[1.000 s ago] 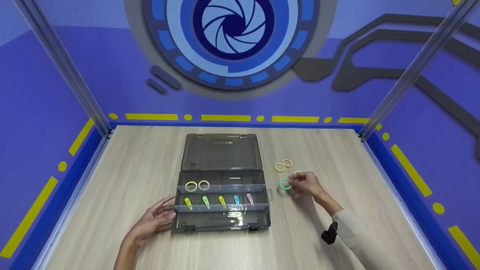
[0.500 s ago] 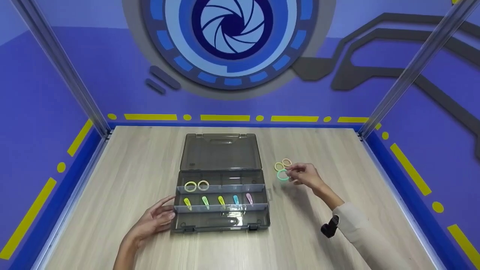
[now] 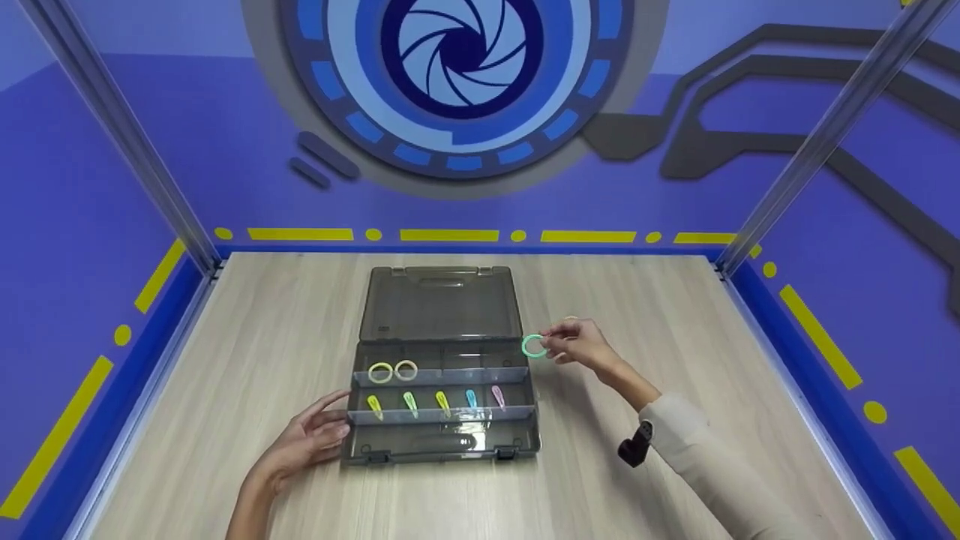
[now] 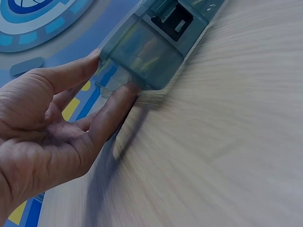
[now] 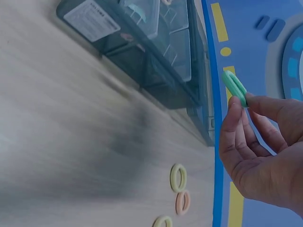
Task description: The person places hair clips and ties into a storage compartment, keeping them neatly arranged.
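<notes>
Right grip, pinching the green ring, has neared the box to its left, likely for stowing; relaxed left grip touches that box.

Looks bright and fairly even in the head view, lit from above; glares white off the near compartment of the box, drops a soft shadow on the table below the right hand. Turns dimmer, bluish in both wrist views. Smears the table grain into streaks beside the left hand; leaves the label print too soft to read.
</notes>
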`<state>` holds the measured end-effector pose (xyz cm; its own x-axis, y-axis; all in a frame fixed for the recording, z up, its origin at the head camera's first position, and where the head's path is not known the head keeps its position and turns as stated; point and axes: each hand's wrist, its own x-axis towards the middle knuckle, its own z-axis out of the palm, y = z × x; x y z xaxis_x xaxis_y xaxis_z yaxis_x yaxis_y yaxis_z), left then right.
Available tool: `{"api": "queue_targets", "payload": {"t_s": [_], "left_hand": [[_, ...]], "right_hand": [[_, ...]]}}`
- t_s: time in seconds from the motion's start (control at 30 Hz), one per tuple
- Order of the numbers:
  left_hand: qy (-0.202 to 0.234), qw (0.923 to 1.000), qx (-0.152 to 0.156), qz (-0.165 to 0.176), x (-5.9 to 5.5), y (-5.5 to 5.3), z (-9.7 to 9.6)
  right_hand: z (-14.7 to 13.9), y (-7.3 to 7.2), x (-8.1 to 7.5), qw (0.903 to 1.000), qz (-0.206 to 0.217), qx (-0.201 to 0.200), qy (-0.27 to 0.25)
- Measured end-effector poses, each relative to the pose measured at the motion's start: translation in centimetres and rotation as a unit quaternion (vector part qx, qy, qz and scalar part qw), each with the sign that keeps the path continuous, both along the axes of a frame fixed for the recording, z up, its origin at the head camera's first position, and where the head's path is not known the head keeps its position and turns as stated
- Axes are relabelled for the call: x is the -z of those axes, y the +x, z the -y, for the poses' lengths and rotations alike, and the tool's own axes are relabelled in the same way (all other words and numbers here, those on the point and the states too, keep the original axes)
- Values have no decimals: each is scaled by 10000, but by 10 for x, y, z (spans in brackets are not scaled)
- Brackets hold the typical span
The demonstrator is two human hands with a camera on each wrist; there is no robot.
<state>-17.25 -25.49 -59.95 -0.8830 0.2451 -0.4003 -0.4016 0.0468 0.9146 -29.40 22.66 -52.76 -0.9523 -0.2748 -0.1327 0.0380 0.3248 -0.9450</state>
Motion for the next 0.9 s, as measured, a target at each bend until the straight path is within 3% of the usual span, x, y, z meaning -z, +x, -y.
{"api": "queue_targets", "payload": {"t_s": [0.3,0.53,0.9], "left_hand": [[-146,9999,-17,6,1,0,1],[-110,9999,-25,-12,2,-1,-1],[-132,9999,-67,70,-1,0,-2]], "right_hand": [[35,-6,2,9984,310,-299,-373],[53,-10,2,9980,371,-398,-308],[76,-14,10,9957,400,-547,-632]]}}
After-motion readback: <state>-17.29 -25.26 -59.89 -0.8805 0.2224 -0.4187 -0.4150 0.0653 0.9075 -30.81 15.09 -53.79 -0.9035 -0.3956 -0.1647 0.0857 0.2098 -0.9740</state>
